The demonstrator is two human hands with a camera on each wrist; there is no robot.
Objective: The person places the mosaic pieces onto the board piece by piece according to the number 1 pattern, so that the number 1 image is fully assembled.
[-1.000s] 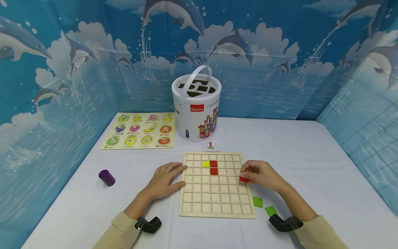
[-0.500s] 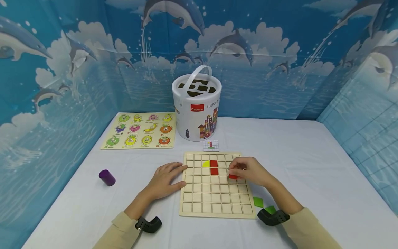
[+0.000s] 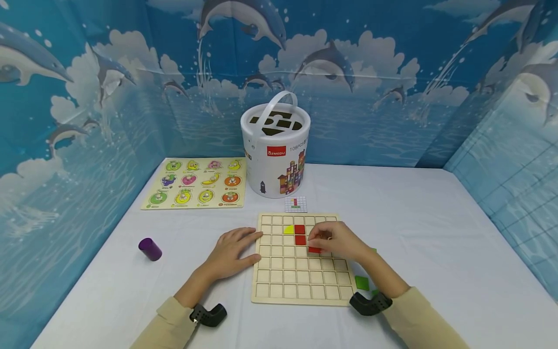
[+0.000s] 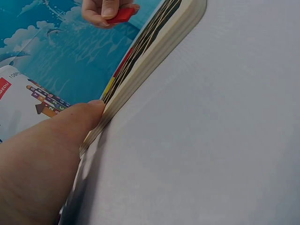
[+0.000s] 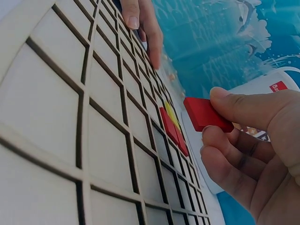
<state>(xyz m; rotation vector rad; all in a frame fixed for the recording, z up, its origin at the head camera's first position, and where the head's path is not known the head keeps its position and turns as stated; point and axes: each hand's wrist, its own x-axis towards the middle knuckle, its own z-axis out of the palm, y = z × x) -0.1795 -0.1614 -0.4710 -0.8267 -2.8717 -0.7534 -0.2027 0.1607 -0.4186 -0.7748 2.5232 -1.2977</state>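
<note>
Between thumb and fingers, my right hand (image 3: 335, 238) pinches a red square tile (image 5: 206, 114) above the wooden grid board (image 3: 301, 292). In the right wrist view the tile is clear of the grid. Two red tiles (image 3: 300, 240) lie one below the other in the board's cells, and a yellow rounded tile (image 3: 289, 230) sits left of the upper one. My left hand (image 3: 231, 254) rests at the board's left edge, fingers extended, with thumb and fingertips touching the rim.
Green tiles (image 3: 362, 282) lie right of the board, partly under my right forearm. Behind the board are a small pattern card (image 3: 296, 204) and a white bucket (image 3: 274, 165). A fruit puzzle board (image 3: 196, 184) lies back left, a purple cylinder (image 3: 150, 249) at left.
My right hand has carried the red tile leftward from the board's right edge to near the placed red tiles. Another green piece now shows beside the right forearm. The left hand stays still.
</note>
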